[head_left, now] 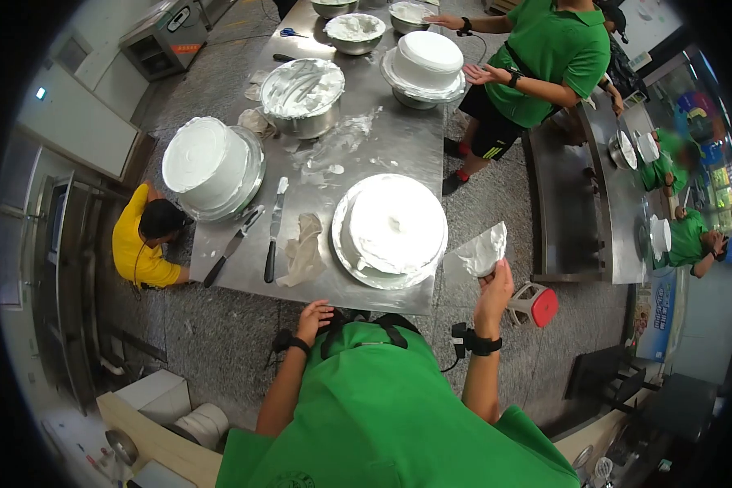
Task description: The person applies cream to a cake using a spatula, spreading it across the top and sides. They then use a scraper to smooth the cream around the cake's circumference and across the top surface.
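My right hand is raised off the table's right corner, its fingers closed on a thin scraper smeared with white cream. My left hand rests by the front table edge, fingers loosely extended and holding nothing. Between and beyond the hands, a round cake covered in white cream sits on a turntable, apart from the scraper. A crumpled beige cloth lies left of it. Farther left are two cream-smeared spatulas, one upright on the table and one slanted.
Another cream-covered cake stands at the left edge. Behind are a metal bowl of cream, more bowls and blue scissors. A co-worker in green stands by a third cake. Someone in yellow crouches left. A red-topped stool stands right.
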A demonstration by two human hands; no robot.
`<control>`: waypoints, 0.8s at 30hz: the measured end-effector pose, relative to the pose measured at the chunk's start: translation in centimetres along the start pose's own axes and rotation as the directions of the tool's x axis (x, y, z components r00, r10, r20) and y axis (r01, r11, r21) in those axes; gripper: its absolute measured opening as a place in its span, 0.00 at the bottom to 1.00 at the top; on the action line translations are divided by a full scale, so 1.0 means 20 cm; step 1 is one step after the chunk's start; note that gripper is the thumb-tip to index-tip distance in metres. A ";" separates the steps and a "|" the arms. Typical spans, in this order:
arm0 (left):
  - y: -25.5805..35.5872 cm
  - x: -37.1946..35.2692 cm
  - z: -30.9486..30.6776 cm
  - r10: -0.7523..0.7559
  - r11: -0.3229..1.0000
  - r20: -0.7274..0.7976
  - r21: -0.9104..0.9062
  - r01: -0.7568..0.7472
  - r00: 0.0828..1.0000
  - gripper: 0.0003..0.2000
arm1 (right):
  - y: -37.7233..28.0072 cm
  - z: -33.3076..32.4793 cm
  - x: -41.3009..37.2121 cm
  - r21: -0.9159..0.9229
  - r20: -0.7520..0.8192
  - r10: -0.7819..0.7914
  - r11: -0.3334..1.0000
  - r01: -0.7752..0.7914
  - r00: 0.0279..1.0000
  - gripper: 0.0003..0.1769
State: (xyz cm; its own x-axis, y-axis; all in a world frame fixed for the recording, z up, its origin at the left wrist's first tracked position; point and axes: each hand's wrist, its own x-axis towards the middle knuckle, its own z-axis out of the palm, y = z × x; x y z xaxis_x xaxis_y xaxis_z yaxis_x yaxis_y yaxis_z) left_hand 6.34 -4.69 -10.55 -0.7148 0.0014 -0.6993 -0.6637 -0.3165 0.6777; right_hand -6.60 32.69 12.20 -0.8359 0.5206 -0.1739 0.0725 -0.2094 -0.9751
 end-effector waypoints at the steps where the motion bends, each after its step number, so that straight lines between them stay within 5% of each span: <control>1: 0.00 -0.01 0.00 0.003 1.000 0.000 -0.005 -0.003 1.000 0.18 | -0.01 0.01 0.00 0.000 0.001 0.002 1.000 -0.002 1.000 0.21; 9: -0.01 0.00 -0.02 0.018 1.000 0.030 0.002 -0.018 0.999 0.20 | 0.03 0.07 0.04 -0.143 0.072 -0.108 0.983 0.117 0.992 0.22; 11: -0.01 0.00 -0.03 0.005 1.000 0.023 0.004 -0.005 1.000 0.21 | 0.00 0.14 0.01 -0.432 0.180 -0.306 0.829 0.354 0.935 0.23; 14: -0.01 0.00 -0.02 0.002 1.000 0.014 0.015 -0.002 1.000 0.20 | -0.08 0.25 -0.05 -0.562 0.407 -0.323 0.649 0.513 0.854 0.22; 15: -0.01 0.01 -0.02 0.003 1.000 0.018 0.015 -0.003 1.000 0.20 | -0.06 0.29 -0.05 -0.563 0.405 -0.326 0.647 0.514 0.854 0.22; 17: -0.01 0.01 -0.02 0.009 1.000 0.000 0.030 -0.009 1.000 0.18 | 0.03 0.36 -0.04 -0.462 0.594 -0.461 0.475 0.749 0.659 0.22; 24: -0.03 0.01 -0.04 0.010 1.000 -0.007 0.010 -0.010 1.000 0.16 | 0.16 0.42 -0.12 -0.459 0.655 -0.337 0.534 0.711 0.676 0.22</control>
State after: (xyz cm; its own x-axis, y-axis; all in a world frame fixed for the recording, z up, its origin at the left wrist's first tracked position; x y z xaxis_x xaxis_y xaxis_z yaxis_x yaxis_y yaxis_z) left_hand 6.74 -5.26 -11.18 -0.7199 -0.0083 -0.6940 -0.6586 -0.3073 0.6869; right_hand -8.89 23.91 10.71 -0.9460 -0.1196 0.3013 -0.3058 0.6379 -0.7068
